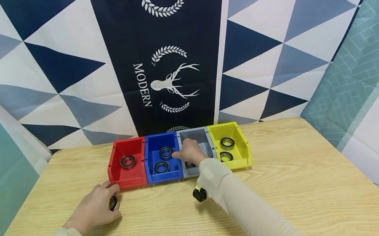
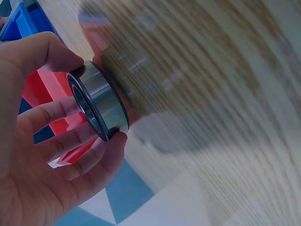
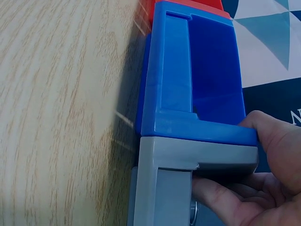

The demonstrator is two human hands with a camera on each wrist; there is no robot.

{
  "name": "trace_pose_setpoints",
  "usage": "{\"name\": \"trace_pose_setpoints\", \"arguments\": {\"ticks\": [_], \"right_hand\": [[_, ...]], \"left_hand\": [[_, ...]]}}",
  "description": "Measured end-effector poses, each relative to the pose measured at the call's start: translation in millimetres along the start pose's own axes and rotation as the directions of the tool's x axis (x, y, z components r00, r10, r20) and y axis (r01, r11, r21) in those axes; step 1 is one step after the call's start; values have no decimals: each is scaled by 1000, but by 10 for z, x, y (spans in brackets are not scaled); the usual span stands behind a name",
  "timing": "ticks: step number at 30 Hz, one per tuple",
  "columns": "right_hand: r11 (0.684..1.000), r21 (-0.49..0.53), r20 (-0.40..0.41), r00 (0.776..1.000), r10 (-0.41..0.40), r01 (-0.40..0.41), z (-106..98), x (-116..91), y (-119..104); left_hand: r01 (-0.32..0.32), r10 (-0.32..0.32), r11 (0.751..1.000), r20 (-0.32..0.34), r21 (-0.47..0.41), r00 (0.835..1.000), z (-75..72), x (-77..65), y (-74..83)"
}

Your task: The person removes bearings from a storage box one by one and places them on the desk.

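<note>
My left hand pinches a ball bearing between thumb and fingertips, just in front of the red bin. The left wrist view shows the bearing's shiny outer ring tilted on edge, close over the wood. My right hand reaches down into the grey bin. Its thumb spreads over the wall shared with the blue bin, apart from the fingers. In the right wrist view, a bit of a bearing shows near those fingers; the fingertips are partly hidden by the grey bin.
One bearing lies in the red bin and two, including this bearing, in the blue. The yellow bin at the right holds two. All the bins stand in a row along the back of the wooden table, before a patterned cloth.
</note>
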State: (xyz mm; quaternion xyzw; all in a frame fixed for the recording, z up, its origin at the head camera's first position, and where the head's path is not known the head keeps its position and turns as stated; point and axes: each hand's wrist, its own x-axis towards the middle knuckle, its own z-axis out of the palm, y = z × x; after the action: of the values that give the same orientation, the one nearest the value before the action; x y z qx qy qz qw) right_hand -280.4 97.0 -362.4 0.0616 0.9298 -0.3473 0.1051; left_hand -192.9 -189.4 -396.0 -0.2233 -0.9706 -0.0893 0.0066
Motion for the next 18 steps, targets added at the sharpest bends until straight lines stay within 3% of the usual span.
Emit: {"name": "trace_pose_setpoints", "arguments": {"ticks": [18], "right_hand": [[1000, -6, -8, 1000, 1, -1, 14, -3, 4]], "left_hand": [[-1, 1, 1000, 5, -8, 1000, 2, -47, -9]]}}
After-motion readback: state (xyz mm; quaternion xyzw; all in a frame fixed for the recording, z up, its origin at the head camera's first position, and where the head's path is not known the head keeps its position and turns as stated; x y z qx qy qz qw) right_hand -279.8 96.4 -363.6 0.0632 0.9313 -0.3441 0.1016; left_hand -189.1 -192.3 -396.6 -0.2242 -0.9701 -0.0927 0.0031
